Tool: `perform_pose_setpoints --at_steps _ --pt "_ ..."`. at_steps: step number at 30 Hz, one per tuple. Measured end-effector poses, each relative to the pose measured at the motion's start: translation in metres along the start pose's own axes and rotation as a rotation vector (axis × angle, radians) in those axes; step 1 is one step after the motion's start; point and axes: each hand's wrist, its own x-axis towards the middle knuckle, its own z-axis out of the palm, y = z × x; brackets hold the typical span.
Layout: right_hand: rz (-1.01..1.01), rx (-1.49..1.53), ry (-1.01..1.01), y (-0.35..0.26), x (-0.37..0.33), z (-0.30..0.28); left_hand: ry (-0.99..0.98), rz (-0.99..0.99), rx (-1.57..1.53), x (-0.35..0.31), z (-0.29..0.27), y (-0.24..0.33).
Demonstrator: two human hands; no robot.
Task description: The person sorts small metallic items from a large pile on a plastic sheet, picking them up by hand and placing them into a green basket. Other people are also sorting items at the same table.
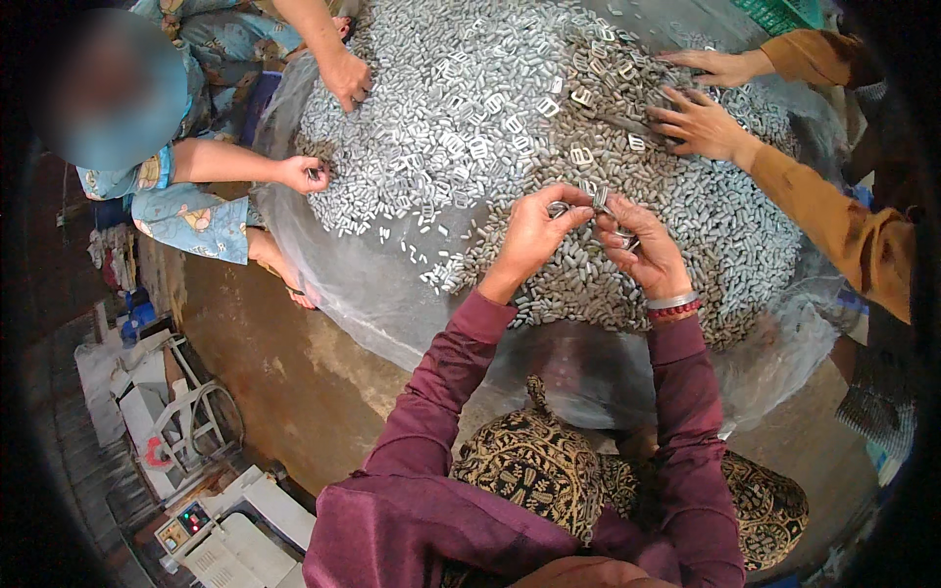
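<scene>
Buckles [594, 195] sit between the two hands, over the pile of small metal pieces [578, 279]. The left hand's [537, 227] grip pinches them from the left, the right hand's [647, 253] from the right, neither clearly nearer; their long axis is unclear.

The long sleeves [431, 387] are maroon, the legwear [529, 475] black with gold pattern; the right wrist [669, 288] carries a silver bangle [673, 300] and red bracelet [676, 310].

Silvery metal pieces [421, 108] (some brownish), maroon sleeves [431, 377], red bracelet [674, 310], black cloth [520, 470] — gold-patterned
</scene>
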Motion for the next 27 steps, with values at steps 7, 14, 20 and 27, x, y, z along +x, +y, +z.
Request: perform_pose_setpoints --at_steps 7,14,20,27 --pt "0.008 -0.247 0.124 -0.004 -0.007 0.011 -0.045 0.104 0.061 -0.003 -0.003 0.019" --pt "-0.551 -1.497 0.092 -0.014 -0.005 0.002 -0.014 0.007 0.355 0.003 -0.014 0.015" --pt "-0.644 -1.448 0.146 -0.018 -0.013 0.024 -0.192 -0.218 0.408 0.004 -0.023 0.040" --pt "-0.461 -0.959 0.313 -0.008 -0.008 0.015 -0.053 -0.055 0.008 0.002 -0.016 0.025"
